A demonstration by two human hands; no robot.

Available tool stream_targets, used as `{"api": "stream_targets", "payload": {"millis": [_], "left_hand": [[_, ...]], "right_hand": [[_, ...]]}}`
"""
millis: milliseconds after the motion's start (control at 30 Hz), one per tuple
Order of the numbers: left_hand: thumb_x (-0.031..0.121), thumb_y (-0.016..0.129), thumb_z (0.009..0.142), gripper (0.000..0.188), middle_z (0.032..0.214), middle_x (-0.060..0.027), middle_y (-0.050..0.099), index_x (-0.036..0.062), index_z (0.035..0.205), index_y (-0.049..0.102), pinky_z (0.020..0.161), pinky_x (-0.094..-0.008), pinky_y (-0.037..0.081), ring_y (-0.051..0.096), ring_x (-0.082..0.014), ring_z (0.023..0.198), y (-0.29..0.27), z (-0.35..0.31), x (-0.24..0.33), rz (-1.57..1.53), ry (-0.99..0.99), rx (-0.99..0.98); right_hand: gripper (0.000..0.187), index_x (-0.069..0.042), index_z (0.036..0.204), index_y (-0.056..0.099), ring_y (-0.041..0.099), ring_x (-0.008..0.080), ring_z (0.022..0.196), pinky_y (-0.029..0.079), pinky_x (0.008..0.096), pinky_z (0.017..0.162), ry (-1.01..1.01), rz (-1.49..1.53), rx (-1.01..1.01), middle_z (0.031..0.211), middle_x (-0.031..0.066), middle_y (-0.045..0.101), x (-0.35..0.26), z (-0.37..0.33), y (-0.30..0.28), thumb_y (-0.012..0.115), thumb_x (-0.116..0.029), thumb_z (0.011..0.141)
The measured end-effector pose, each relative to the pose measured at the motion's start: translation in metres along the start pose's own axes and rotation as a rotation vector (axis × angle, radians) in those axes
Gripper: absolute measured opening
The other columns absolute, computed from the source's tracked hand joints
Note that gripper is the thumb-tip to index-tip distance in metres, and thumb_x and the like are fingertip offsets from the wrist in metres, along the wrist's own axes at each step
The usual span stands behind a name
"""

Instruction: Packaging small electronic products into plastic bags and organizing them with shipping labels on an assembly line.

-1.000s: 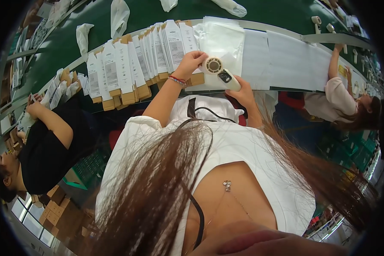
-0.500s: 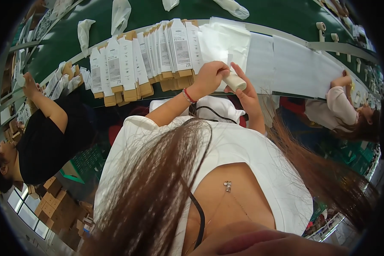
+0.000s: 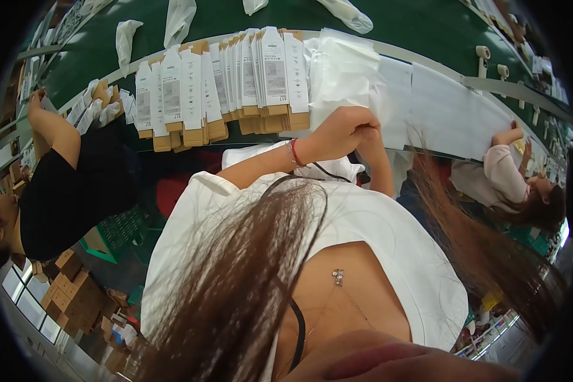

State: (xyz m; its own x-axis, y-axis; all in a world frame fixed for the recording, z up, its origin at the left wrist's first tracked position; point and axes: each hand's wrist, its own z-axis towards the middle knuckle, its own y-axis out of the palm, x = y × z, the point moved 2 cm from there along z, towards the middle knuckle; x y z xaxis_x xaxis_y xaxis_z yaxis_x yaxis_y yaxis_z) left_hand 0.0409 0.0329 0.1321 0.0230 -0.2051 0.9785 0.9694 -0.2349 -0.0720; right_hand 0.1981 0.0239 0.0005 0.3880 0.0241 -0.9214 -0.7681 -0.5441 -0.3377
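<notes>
My left hand (image 3: pixel 340 132), a red bracelet at its wrist, is closed with its knuckles turned up and its fingers curled toward my right hand. My right hand (image 3: pixel 370 145) meets it at the fingertips, closed too and partly covered by the left. Whatever lies between them is hidden. Just beyond the hands lies a pile of white plastic bags (image 3: pixel 342 70) at the bench edge. Left of it, a row of flat white-and-brown cartons (image 3: pixel 240 79) overlaps along the bench.
White sheets (image 3: pixel 449 105) cover the bench to the right. Several filled white bags (image 3: pixel 180 22) lie on the green belt (image 3: pixel 216 18) beyond. White handheld devices (image 3: pixel 483 58) stand at the far right. Co-workers sit on both sides, one in a black top (image 3: pixel 76 191).
Half a second ago a white cylindrical thing showed between my hands, the right one spread around it. Now both hands are drawn together, lower and nearer me, and it is out of sight.
</notes>
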Motion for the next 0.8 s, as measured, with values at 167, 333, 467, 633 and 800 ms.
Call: {"api": "stream_targets", "payload": {"millis": [167, 333, 467, 633, 800], "left_hand": [[0.001, 0.062, 0.079, 0.005, 0.076, -0.0037, 0.062, 0.0048, 0.082, 0.062, 0.065, -0.0272, 0.043, 0.051, -0.0200, 0.062, -0.010, 0.011, -0.008, 0.019, 0.106, -0.083], [0.002, 0.061, 0.079, 0.005, 0.081, -0.0037, 0.062, 0.0056, 0.082, 0.063, 0.069, -0.0305, 0.046, 0.056, -0.0229, 0.069, -0.015, 0.003, -0.051, 0.284, 0.031, 0.050], [0.000, 0.060, 0.076, 0.006, 0.080, -0.0047, 0.057, 0.0065, 0.077, 0.059, 0.070, -0.0350, 0.046, 0.056, -0.0250, 0.075, -0.023, -0.009, -0.104, 0.562, 0.066, -0.105], [0.007, 0.058, 0.081, 0.004, 0.082, -0.0053, 0.059, 0.0054, 0.082, 0.062, 0.070, -0.0326, 0.047, 0.058, -0.0247, 0.077, -0.015, -0.037, -0.128, 0.641, -0.147, -0.477], [0.007, 0.061, 0.079, 0.008, 0.087, -0.0063, 0.058, 0.0055, 0.086, 0.061, 0.071, -0.0337, 0.046, 0.056, -0.0255, 0.079, -0.048, -0.049, -0.109, 0.779, -0.248, 0.098]], "right_hand": [[0.030, 0.002, 0.108, 0.059, 0.059, 0.0193, 0.090, 0.047, 0.0282, 0.080, 0.163, 0.363, 0.235, 0.101, 0.0101, 0.065, -0.048, 0.011, -0.032, 0.057, 0.002, 0.078], [0.042, 0.001, 0.108, 0.059, 0.058, 0.0227, 0.095, 0.046, 0.0300, 0.087, -0.124, -0.012, 0.323, 0.106, 0.0100, 0.063, -0.054, 0.069, -0.065, 0.053, 0.009, 0.067], [0.045, -0.003, 0.105, 0.062, 0.055, 0.0287, 0.102, 0.044, 0.0311, 0.092, -0.346, -0.388, 0.429, 0.112, 0.0095, 0.059, -0.069, 0.131, -0.094, 0.049, 0.011, 0.063], [0.048, -0.009, 0.109, 0.064, 0.050, 0.0314, 0.111, 0.042, 0.0334, 0.097, -0.426, -0.474, 0.540, 0.129, 0.0121, 0.050, -0.018, 0.205, -0.137, 0.054, 0.008, 0.065], [0.048, -0.012, 0.113, 0.065, 0.048, 0.0345, 0.114, 0.040, 0.0365, 0.098, -0.357, -0.821, 0.519, 0.133, 0.0155, 0.046, 0.030, 0.233, -0.111, 0.058, 0.002, 0.067]]}}
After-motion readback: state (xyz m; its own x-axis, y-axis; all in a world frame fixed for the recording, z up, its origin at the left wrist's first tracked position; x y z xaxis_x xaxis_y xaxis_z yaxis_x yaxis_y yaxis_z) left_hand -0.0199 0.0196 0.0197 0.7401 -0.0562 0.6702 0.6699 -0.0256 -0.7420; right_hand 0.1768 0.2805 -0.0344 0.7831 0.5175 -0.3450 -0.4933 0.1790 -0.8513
